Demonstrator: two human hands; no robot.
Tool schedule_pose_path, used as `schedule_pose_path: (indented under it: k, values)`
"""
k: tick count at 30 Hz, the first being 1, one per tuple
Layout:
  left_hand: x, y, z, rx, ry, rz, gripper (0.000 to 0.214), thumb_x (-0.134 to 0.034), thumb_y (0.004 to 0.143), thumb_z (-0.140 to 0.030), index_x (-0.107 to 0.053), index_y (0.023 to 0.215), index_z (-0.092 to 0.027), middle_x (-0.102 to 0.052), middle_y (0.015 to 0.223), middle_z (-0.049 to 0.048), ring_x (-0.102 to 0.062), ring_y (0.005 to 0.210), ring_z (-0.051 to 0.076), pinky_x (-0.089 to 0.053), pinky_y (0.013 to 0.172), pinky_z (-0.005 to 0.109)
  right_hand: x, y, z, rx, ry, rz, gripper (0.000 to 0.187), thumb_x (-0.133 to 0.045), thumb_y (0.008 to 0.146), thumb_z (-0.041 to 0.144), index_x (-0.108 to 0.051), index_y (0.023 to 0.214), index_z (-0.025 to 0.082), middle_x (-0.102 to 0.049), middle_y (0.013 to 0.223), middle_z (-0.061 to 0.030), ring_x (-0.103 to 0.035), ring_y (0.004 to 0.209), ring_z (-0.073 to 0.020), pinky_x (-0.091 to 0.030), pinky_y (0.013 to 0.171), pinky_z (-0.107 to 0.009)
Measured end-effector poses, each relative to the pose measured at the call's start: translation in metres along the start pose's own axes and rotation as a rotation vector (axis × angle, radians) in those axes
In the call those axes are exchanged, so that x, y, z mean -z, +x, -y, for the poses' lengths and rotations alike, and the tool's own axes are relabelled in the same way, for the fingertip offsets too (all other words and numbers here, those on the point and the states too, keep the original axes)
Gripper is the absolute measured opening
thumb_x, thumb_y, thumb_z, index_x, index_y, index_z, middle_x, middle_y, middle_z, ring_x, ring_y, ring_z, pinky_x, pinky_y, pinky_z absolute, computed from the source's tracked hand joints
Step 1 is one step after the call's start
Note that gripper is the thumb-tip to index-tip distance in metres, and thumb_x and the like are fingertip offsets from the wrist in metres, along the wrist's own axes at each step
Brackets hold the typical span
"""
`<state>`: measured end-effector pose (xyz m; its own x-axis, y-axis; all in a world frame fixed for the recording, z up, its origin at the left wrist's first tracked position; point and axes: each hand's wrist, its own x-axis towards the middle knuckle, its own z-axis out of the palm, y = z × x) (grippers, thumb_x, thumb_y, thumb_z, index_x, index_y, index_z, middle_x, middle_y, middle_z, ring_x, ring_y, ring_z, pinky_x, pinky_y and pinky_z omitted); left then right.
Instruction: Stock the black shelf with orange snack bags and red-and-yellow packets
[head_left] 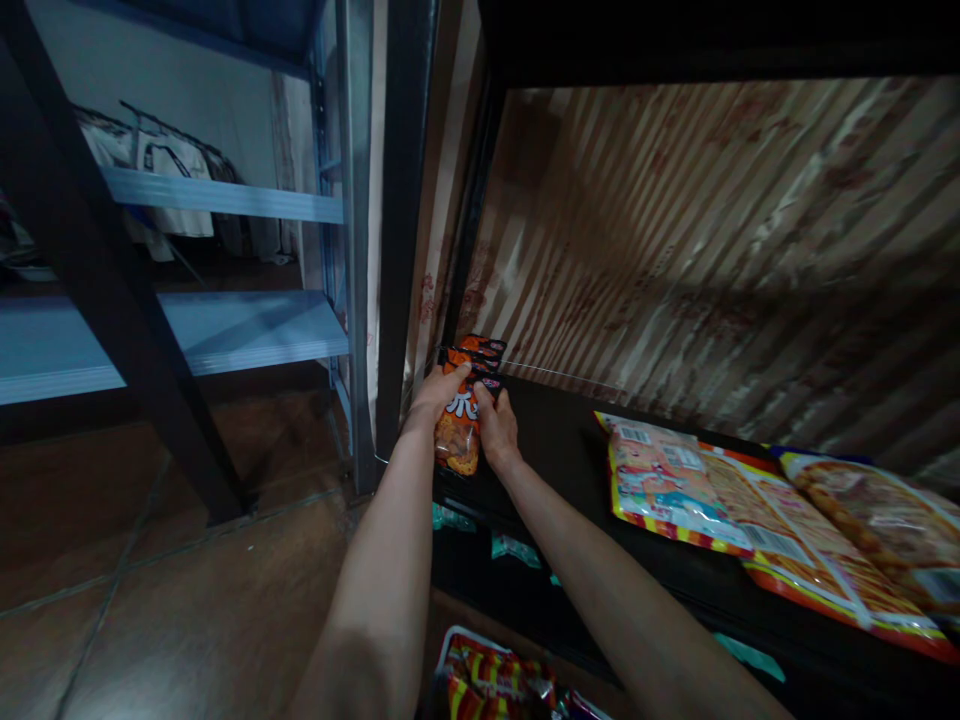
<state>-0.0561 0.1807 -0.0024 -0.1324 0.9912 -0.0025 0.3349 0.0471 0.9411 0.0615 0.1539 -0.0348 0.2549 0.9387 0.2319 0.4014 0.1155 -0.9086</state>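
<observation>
An orange and black snack bag (pixel 456 440) stands upright at the left end of the black shelf (pixel 551 450), its lower front showing brown pieces of food. My left hand (pixel 441 388) grips its upper left edge, thumb across the front. On the upper right edge my right hand (pixel 498 428) is closed, with its thumb also on the front. Right behind are more orange and black bags (pixel 482 346), of which only the tops show. The fingers behind the front bag are hidden.
Colourful snack packs (pixel 675 480) lie along the shelf at the right. Green packets (pixel 516 549) and red-yellow packs (pixel 495 680) sit lower down. A thin wire (pixel 559 374) runs behind the bags. Left stand a dark post (pixel 127 260) and a blue rack (pixel 262 330).
</observation>
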Motion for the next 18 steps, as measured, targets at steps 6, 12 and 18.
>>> schedule_pose_path:
  k: [6,12,18]
  values:
    - [0.006,-0.005,-0.009,0.006,0.153,-0.044,0.063,-0.049,0.076,-0.07,-0.065,0.109,-0.018,-0.066,0.118,0.0167,-0.058,0.116,0.033,-0.045,0.091,0.039,0.0,-0.001,0.001,-0.01,-0.009,0.0,0.05,-0.043,0.076,0.068,-0.055,0.097,0.025,-0.067,0.092,-0.0041,-0.061,0.09,-0.0262,-0.043,0.08,-0.035]
    - [0.012,-0.023,-0.02,-0.035,0.335,-0.141,0.067,-0.033,0.086,-0.065,-0.054,0.123,-0.013,-0.062,0.121,0.0221,-0.057,0.117,0.033,-0.042,0.093,0.041,-0.001,-0.001,0.002,-0.014,0.0,-0.007,0.045,-0.045,0.076,0.066,-0.053,0.093,0.025,-0.066,0.092,-0.0044,-0.06,0.089,-0.026,-0.042,0.079,-0.035]
    - [0.011,-0.061,-0.016,-0.162,0.378,-0.099,0.061,-0.033,0.09,-0.056,-0.036,0.14,-0.02,-0.049,0.142,0.0133,-0.05,0.125,0.028,-0.039,0.1,0.039,0.002,-0.002,0.004,-0.001,-0.016,0.008,0.049,-0.043,0.074,0.069,-0.051,0.092,0.025,-0.066,0.094,-0.0056,-0.06,0.093,-0.028,-0.042,0.081,-0.037]
